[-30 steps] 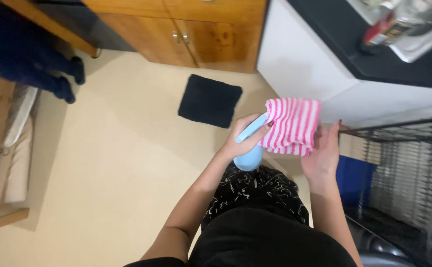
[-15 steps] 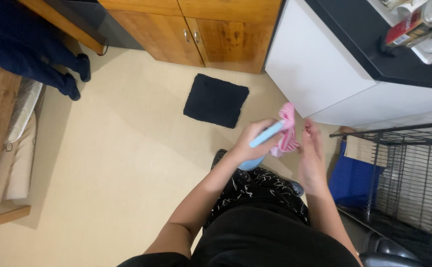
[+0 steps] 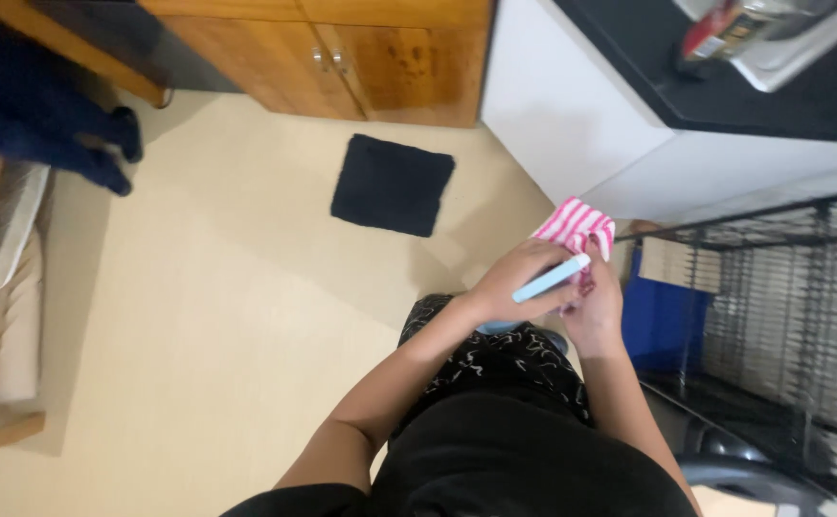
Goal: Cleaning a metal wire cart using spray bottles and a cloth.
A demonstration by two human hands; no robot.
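Here the left hand (image 3: 524,280) grips a light-blue handle (image 3: 553,279), while the right hand (image 3: 593,308) is closed on a pink-striped cloth (image 3: 576,226)

Below me I see a pale cream floor (image 3: 198,316), smooth and plain. A square black mat (image 3: 393,185) lies flat on it, just in front of the wooden cabinet (image 3: 342,57). A blue bin (image 3: 663,321) stands beside the wire rack (image 3: 782,297).
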